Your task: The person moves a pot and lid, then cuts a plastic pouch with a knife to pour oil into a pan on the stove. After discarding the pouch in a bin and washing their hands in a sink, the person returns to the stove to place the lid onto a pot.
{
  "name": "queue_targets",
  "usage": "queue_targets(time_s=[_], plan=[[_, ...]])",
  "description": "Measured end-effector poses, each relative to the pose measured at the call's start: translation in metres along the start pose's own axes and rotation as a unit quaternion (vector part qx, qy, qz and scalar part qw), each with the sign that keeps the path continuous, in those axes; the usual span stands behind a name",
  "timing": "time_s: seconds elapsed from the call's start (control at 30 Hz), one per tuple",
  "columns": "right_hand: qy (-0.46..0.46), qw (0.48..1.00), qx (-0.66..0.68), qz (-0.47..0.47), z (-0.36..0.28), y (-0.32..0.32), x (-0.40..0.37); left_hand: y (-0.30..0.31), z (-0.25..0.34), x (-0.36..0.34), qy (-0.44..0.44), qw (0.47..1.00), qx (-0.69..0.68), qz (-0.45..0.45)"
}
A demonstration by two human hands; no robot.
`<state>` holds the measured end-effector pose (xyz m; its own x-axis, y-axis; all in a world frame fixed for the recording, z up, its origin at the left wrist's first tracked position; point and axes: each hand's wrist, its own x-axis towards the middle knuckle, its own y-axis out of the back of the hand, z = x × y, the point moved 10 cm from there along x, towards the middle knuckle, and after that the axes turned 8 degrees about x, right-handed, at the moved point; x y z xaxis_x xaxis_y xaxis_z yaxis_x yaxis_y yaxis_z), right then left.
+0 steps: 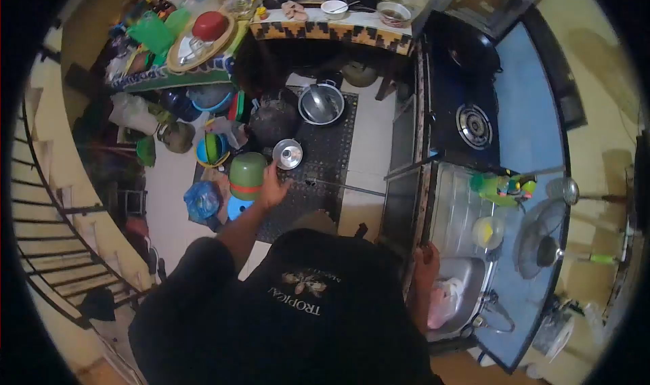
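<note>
My left hand (273,188) reaches over the floor mat, its fingers closed at the rim of a small shiny metal bowl (288,155). Just left of that hand stands a green round container (248,169) with an orange band. A blue piece (238,207) is partly visible beneath it. My right hand (426,262) rests at the counter edge beside the sink (472,280), fingers curled over the edge. A pink and white plastic bag (445,302) lies in the sink, close to this hand.
A metal pot (321,104) with a lid sits on the dark mat (332,175). Left of the mat are a blue bag (202,202) and stacked basins. On the right, the counter carries a gas burner (474,126) and a strainer (538,239). Stair railings (61,249) run along the far left.
</note>
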<state>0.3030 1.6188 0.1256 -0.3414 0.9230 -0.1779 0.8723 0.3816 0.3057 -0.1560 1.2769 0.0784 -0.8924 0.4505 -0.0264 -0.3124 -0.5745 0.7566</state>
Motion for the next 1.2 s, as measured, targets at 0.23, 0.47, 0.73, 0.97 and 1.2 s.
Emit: queue_targets(time_s=[0.23,0.47,0.73,0.97,1.2], plan=[[0.027,0.985,0.022,-0.167,-0.068,-0.11,0.065,-0.004,-0.261,-0.237,0.28,0.939,0.2,-0.019],[0.047,0.983,0.033,-0.174,-0.079,-0.237,0.117,0.056,-0.32,-0.237,0.482,0.87,0.106,-0.003],[0.016,0.971,-0.075,-0.225,-0.072,-0.45,0.204,0.106,-0.294,-0.01,0.29,0.923,-0.165,0.193],[0.124,0.91,-0.238,-0.317,-0.05,-0.66,0.276,0.054,-0.296,-0.023,0.458,0.84,-0.224,0.184],[0.154,0.776,-0.457,-0.406,0.129,-0.819,0.411,-0.054,-0.235,-0.103,0.682,0.609,-0.338,0.223]])
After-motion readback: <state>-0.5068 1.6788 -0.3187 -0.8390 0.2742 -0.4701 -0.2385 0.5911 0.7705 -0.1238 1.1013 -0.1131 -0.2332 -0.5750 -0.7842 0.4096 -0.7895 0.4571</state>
